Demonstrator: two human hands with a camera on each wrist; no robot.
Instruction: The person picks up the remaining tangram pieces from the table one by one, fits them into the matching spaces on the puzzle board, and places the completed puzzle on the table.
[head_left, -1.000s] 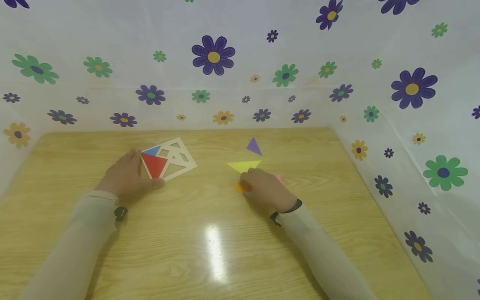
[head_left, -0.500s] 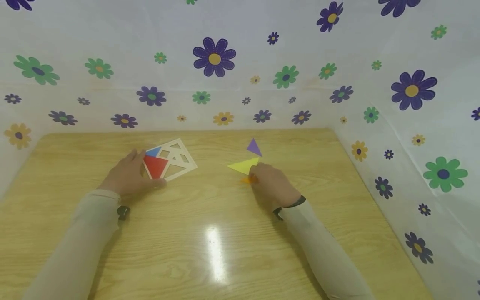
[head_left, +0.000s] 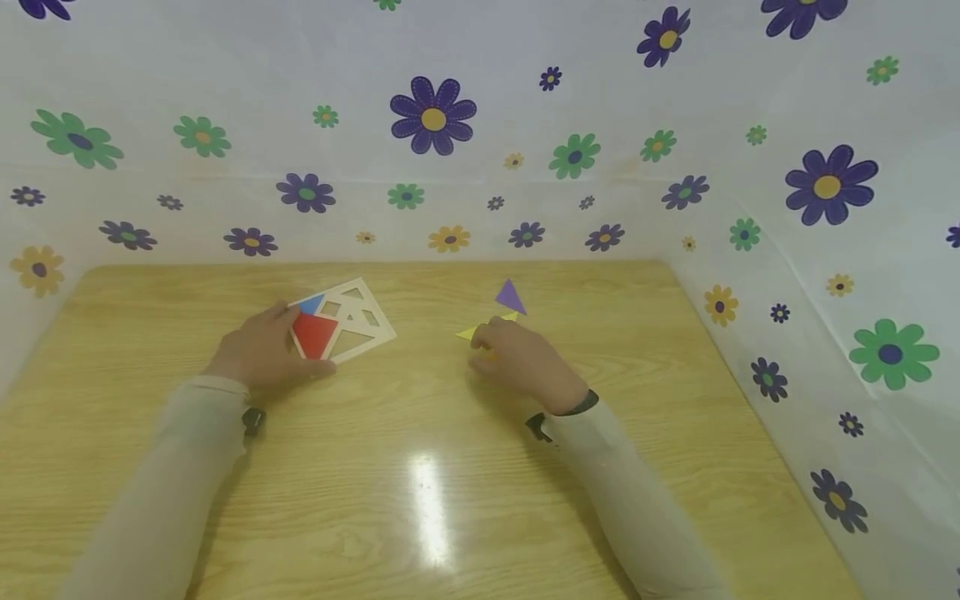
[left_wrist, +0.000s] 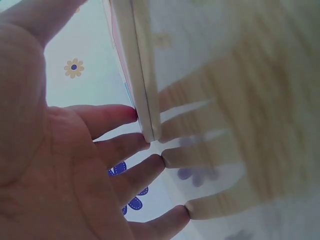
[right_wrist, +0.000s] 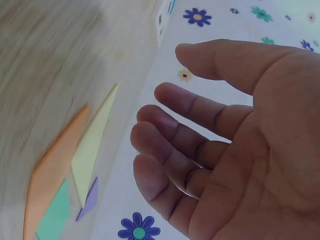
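Fingers of the right hand (head_left: 525,360) now hang loosely spread above the yellow triangle (head_left: 467,332) at frame centre, holding nothing, having slid up-left off the orange piece (right_wrist: 52,170). The left hand (head_left: 262,350), unmoved, rests flat with straight fingers against the wooden puzzle frame (head_left: 360,321) on the tabletop (head_left: 450,500).

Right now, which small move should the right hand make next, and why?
Probably lower the right hand and pinch the yellow triangle: its fingers hover open, holding nothing, while the left hand steadies the frame, which has empty slots.
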